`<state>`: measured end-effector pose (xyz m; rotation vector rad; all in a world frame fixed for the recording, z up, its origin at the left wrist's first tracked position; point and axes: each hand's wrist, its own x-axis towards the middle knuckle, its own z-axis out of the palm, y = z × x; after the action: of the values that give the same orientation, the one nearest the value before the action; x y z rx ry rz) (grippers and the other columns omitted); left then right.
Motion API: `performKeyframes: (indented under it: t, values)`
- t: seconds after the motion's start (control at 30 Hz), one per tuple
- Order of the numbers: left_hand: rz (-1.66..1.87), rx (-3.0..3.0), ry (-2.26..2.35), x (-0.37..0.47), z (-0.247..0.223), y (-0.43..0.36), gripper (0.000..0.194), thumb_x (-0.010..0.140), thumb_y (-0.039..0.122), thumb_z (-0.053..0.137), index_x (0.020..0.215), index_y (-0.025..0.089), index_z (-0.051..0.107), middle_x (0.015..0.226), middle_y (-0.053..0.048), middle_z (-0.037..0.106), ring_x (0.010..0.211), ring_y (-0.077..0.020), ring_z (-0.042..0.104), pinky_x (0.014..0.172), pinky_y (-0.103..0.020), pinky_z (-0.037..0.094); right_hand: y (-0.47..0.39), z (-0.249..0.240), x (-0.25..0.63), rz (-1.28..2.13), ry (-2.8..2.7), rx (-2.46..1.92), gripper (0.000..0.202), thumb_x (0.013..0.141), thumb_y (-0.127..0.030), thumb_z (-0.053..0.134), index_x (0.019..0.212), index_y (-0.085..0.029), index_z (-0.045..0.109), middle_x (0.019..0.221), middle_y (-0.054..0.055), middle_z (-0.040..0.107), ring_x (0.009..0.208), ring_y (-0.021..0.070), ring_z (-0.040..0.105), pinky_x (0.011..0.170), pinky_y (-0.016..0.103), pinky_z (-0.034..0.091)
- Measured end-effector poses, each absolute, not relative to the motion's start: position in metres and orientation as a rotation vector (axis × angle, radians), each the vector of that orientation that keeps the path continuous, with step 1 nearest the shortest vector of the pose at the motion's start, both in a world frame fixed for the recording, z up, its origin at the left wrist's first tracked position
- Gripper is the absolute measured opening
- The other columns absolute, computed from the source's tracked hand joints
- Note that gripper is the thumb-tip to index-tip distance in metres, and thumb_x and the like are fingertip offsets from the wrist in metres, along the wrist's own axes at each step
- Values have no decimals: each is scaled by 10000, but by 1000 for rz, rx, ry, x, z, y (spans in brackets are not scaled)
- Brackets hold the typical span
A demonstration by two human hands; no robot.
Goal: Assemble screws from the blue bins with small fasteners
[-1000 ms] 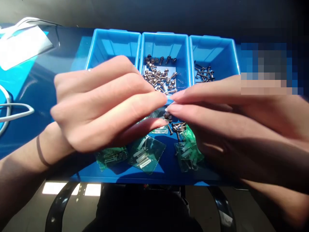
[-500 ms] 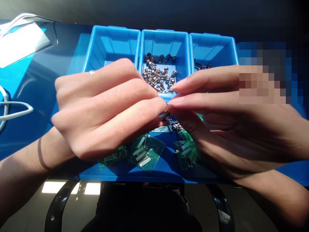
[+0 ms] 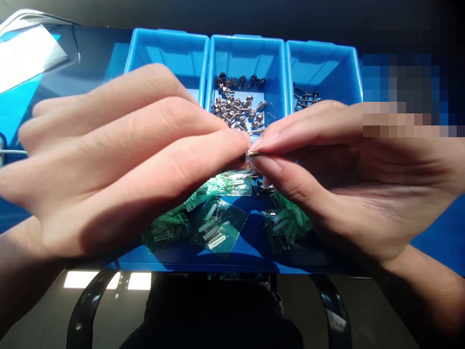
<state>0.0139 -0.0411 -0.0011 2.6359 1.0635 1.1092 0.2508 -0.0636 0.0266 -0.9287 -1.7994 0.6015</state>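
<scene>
Screw (image 3: 253,153) has just come into view at the fingertips, lying roughly level, threaded part exposed; its lie can now be read. Right hand (image 3: 363,194) pinches it between thumb and forefinger, palm partly open. Left hand (image 3: 109,145), back upward, fingers bunched, meets its other end; can't tell whether it grips. Hands almost together, above green packets (image 3: 220,230), just nearer than middle bin (image 3: 247,39).
</scene>
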Motion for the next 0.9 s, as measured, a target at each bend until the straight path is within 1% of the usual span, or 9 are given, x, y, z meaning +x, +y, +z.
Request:
performKeyframes:
  t: [0.2,0.3,0.4,0.47,0.53,0.6,0.67,0.8,0.9]
  values:
    - [1115,2727,1088,14,-25,-33,677,850,866,556,1352,419,640,1285,-5,731,1555,-405,450,1218,-703,534,-62,35,250,665,-1946,-950,289,930,-21,679,1063,-242,809,941,30,792,871,207,773,716,366,692]
    - [1121,2767,1104,14,-23,-28,709,828,885,564,1363,425,632,1315,-1,723,1578,-409,416,1236,-709,513,-62,38,249,587,-1998,-1001,247,947,-74,666,1025,-247,824,954,42,794,867,235,770,743,420,700]
    - [1129,2793,1114,12,-16,-27,742,814,894,569,1394,433,610,1341,6,717,1587,-412,400,1247,-709,496,-61,37,252,570,-1978,-1033,208,937,-98,693,974,-256,824,930,28,797,877,241,772,754,421,698]
    - [1112,2801,1107,9,-9,-26,737,824,875,577,1422,443,585,1348,13,717,1561,-412,438,1239,-698,498,-60,35,256,596,-1970,-1012,145,952,-150,712,973,-260,805,961,15,807,887,236,779,739,414,696]
    - [1013,2826,1063,6,1,-26,639,886,782,587,1439,462,565,1332,21,727,1445,-391,571,1167,-657,550,-59,34,259,606,-1992,-994,91,983,-216,706,1002,-260,783,1017,16,812,904,237,787,729,419,698]
    - [871,2898,946,3,13,-26,506,951,603,619,1432,456,573,1283,9,748,1217,-340,714,990,-587,608,-60,33,260,573,-1994,-1017,75,981,-217,708,998,-259,769,1025,23,811,907,242,788,721,428,697]
    - [790,2912,851,3,26,-26,408,959,503,653,1357,417,636,1209,-15,776,1023,-297,763,839,-535,596,-61,34,258,553,-1962,-1045,106,943,-156,733,971,-255,758,986,16,809,888,231,782,717,416,689]
    - [796,2705,955,9,41,-30,317,956,607,644,1161,377,720,1167,-6,788,1040,-306,763,883,-559,569,-64,35,255,605,-1911,-979,156,921,-98,762,987,-236,732,945,-17,810,846,146,760,759,321,673]
    - [859,2658,945,13,33,-29,403,922,689,647,1229,433,693,1153,34,771,1157,-313,735,938,-563,604,-63,35,256,594,-1961,-941,179,959,-89,698,1002,-255,753,966,-12,805,853,144,762,758,313,667]
